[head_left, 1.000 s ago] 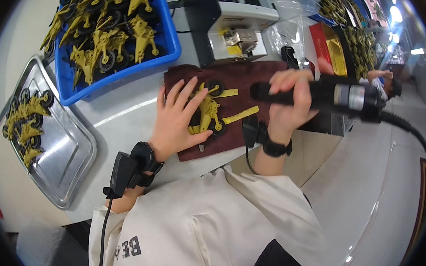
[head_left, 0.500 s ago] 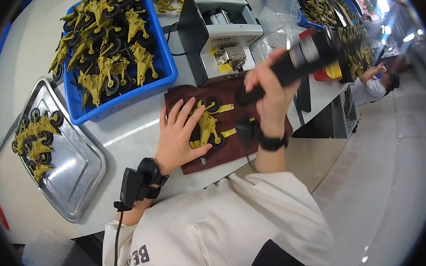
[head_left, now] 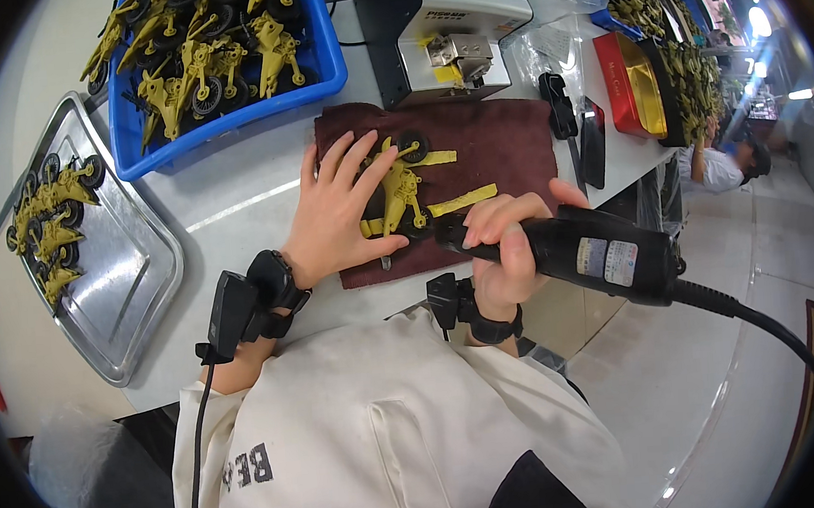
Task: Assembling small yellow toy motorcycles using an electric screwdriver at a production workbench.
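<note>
On a maroon cloth (head_left: 503, 143) lies a yellow toy motorcycle (head_left: 400, 196) with black wheels. My left hand (head_left: 333, 207) rests flat over its left side, fingers spread, thumb along its near edge. My right hand (head_left: 511, 251) is wrapped round a black corded electric screwdriver (head_left: 605, 254), held nearly level. Its nose is beside the motorcycle's near wheel; whether they touch I cannot tell. Strips of yellow tape (head_left: 465, 199) lie on the cloth beside the motorcycle. Part of the motorcycle is hidden under my left fingers.
A blue bin (head_left: 229, 134) of similar yellow motorcycles stands at the far left, a metal tray (head_left: 135, 273) with several more at the left. Beyond the cloth is a grey-and-black machine (head_left: 452, 24). At the right are a black phone-like slab (head_left: 594, 142) and a red tin (head_left: 626, 83).
My right hand has brought the screwdriver down and nearer, from raised above the cloth to beside the motorcycle. My left hand stays on the motorcycle. The whole view has shifted slightly.
</note>
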Motion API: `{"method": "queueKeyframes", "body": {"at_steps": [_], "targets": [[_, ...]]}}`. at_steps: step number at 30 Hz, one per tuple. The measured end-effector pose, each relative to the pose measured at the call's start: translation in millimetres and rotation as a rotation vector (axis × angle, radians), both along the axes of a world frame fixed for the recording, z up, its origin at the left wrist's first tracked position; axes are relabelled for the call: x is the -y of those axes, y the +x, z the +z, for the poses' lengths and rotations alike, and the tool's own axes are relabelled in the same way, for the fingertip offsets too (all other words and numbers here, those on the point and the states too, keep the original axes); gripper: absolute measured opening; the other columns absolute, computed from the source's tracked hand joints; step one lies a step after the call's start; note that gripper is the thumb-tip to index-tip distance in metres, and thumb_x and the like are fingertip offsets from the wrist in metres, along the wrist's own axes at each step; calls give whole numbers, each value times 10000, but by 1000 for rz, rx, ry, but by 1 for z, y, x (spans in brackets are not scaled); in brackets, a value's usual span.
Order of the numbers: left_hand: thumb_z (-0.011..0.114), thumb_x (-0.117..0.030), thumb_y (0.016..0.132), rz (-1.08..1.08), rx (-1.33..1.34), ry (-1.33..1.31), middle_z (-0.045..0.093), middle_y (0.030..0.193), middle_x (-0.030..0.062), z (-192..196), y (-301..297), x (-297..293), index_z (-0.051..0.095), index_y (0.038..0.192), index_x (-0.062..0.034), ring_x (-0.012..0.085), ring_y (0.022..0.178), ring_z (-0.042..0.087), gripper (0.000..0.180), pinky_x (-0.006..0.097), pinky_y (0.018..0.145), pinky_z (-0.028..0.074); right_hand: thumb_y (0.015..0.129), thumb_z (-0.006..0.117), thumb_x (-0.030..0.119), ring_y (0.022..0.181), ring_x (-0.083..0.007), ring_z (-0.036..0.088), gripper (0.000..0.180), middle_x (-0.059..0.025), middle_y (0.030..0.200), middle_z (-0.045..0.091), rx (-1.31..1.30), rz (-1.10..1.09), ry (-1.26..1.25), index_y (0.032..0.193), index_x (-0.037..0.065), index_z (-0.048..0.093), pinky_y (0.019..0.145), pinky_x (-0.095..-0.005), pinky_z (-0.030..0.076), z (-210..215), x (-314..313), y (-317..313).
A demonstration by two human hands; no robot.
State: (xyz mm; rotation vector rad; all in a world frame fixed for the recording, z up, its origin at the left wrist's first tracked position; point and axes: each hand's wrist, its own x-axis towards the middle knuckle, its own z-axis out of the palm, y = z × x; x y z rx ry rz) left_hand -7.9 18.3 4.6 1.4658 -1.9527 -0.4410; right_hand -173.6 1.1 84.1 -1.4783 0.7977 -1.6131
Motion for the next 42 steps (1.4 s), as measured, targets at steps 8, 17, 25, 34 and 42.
{"method": "queueKeyframes", "body": {"at_steps": [8, 17, 25, 34, 42], "targets": [[776, -410, 552, -3, -14, 23, 397, 1356, 122, -1, 1, -1, 414, 1348, -130, 348, 1283, 317, 918, 570, 1064, 181, 786, 544, 122, 483, -201, 479, 505, -89, 643, 491, -20, 67, -55, 1213, 34, 289, 519, -354, 440, -1, 4, -5], [767, -396, 566, -9, 11, 50, 379, 1370, 114, -2, 2, 1, 396, 1368, -135, 350, 1304, 291, 921, 558, 1069, 186, 756, 551, -81, 558, -176, 538, 478, -87, 661, 537, 84, 188, 43, 1154, 49, 320, 555, -303, 468, -13, 13, 0], [753, -408, 583, -8, 29, 54, 414, 1300, 120, 1, 4, 3, 400, 1363, -130, 350, 1287, 305, 900, 557, 1067, 183, 752, 579, -34, 541, -188, 519, 422, -84, 653, 509, 34, 208, 105, 1097, 62, 356, 549, -338, 468, -8, 11, 3], [764, -409, 577, -1, 19, 34, 427, 1283, 114, 4, -1, 0, 395, 1363, -135, 344, 1269, 329, 910, 567, 1064, 190, 792, 594, -13, 534, -146, 559, 446, -80, 664, 571, 127, -107, -248, 1176, -29, 367, 564, -268, 468, 55, 125, 25], [766, -408, 579, 15, -4, 32, 421, 1288, 123, 0, 2, -1, 399, 1358, -134, 348, 1272, 328, 903, 565, 1065, 188, 760, 610, -9, 491, -161, 511, 409, -62, 661, 508, 107, 348, 167, 1106, -6, 392, 504, -284, 449, 35, 78, 12]]}}
